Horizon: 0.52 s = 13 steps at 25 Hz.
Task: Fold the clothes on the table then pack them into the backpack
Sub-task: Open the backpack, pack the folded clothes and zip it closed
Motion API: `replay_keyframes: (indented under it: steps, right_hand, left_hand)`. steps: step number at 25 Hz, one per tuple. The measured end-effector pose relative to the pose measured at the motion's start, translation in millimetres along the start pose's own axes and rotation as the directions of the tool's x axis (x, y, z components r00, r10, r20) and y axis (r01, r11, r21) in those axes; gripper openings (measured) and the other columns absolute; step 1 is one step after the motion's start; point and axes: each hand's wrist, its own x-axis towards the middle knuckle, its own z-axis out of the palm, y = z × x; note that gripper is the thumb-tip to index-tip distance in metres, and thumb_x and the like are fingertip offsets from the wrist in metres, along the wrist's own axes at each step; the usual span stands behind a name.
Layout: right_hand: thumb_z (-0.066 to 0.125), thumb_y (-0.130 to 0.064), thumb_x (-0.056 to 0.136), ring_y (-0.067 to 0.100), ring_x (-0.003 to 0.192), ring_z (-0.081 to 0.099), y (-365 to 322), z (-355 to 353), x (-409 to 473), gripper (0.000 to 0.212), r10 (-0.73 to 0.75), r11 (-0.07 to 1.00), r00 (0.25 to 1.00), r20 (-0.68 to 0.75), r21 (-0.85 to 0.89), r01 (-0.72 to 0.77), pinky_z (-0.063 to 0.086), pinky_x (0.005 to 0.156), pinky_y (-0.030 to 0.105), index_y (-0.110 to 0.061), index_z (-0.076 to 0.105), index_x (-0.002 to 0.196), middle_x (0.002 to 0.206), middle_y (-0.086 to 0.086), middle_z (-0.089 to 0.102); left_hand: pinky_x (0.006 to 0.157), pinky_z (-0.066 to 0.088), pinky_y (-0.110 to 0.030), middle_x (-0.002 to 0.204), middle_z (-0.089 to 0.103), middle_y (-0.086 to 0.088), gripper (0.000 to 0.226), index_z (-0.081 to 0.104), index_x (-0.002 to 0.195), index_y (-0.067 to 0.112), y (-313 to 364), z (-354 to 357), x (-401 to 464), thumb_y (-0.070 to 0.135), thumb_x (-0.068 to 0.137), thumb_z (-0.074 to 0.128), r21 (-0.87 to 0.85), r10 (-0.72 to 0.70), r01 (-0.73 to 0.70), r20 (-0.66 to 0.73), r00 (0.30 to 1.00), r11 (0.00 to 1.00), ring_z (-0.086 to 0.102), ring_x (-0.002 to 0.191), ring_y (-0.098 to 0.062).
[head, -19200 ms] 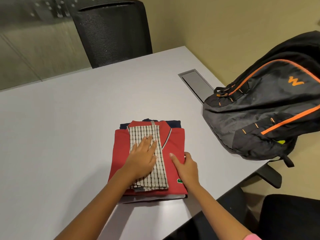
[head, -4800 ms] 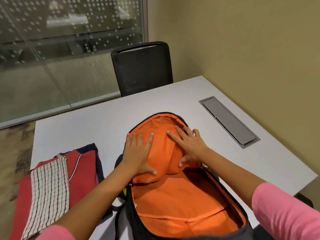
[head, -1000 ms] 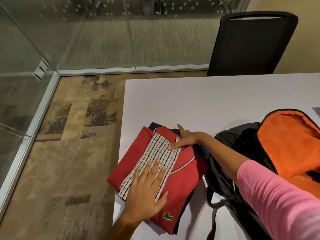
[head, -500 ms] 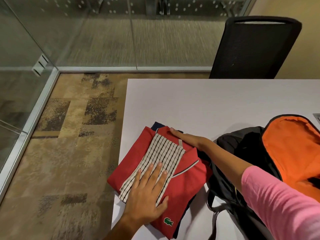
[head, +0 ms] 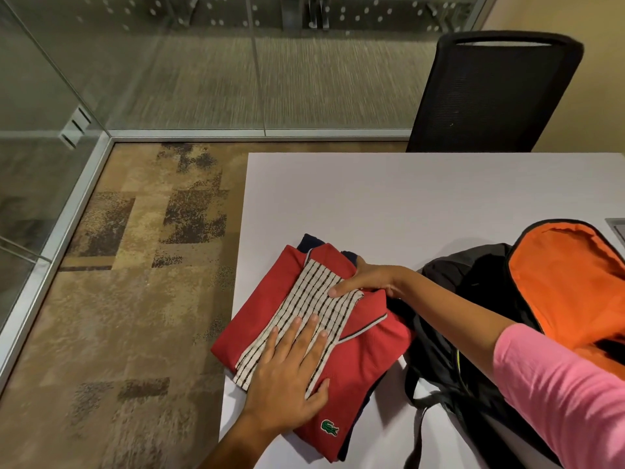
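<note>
Left hand (head: 291,377) lies flat with fingers spread on the near end of the folded clothes (head: 365,346). Right hand (head: 368,279) curls around the far end. The pile sits at the table (head: 406,204) edge, and the open backpack (head: 480,299) waits just beside it, to the right.

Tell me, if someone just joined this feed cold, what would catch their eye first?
Probably the stack of folded clothes at the table's near left corner: a red polo with a striped cloth on top, pressed flat by the left hand while the right hand grips its far edge. Next, the bright orange lining of the open backpack just to the right of the stack.
</note>
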Motion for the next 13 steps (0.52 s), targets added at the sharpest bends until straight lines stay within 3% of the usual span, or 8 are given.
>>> replay_keyframes:
  steps: [2,4,9,13]
  right_hand:
    - [0.087,-0.033,0.066,0.026,0.11,0.065,5,2,-8,0.08,-0.003,0.995,0.998,0.063,0.102,-0.003,0.051,0.096,0.042,-0.008,0.051,0.132,0.123,0.008,0.065]
    - [0.079,-0.029,0.076,0.024,0.103,0.068,12,4,-21,0.049,0.02,0.983,0.997,0.076,0.182,-0.033,0.05,0.099,0.042,-0.009,0.065,0.119,0.111,0.009,0.071]
    - [0.065,-0.02,0.09,0.026,0.113,0.063,32,15,-42,0.036,-0.066,0.945,0.985,0.156,0.327,0.011,0.051,0.096,0.036,-0.014,0.061,0.125,0.122,0.01,0.066]
    - [0.066,-0.008,0.087,0.024,0.109,0.065,39,27,-62,0.036,-0.11,0.944,0.984,0.137,0.324,0.061,0.053,0.088,0.032,-0.016,0.061,0.121,0.12,0.007,0.068]
  left_hand:
    - [0.112,0.023,-0.051,0.159,0.022,-0.004,0.077,0.035,0.148,0.019,-2,0,-1,0.053,0.081,0.053,-0.013,0.034,-0.034,-0.021,0.999,0.999,0.021,0.146,-0.025]
    - [0.111,0.024,-0.05,0.158,0.023,-0.003,0.078,0.035,0.148,0.019,-4,0,-3,0.051,0.08,0.055,-0.037,0.086,-0.087,-0.048,0.995,0.995,0.022,0.146,-0.024]
    - [0.111,0.028,-0.051,0.157,0.028,-0.003,0.076,0.037,0.147,0.019,-10,-2,-11,0.045,0.079,0.059,-0.086,0.191,-0.201,-0.109,0.976,0.976,0.025,0.145,-0.024]
    - [0.108,0.034,-0.053,0.156,0.029,-0.002,0.074,0.039,0.146,0.019,-14,-2,-17,0.041,0.079,0.06,-0.127,0.245,-0.26,-0.126,0.961,0.957,0.027,0.144,-0.025]
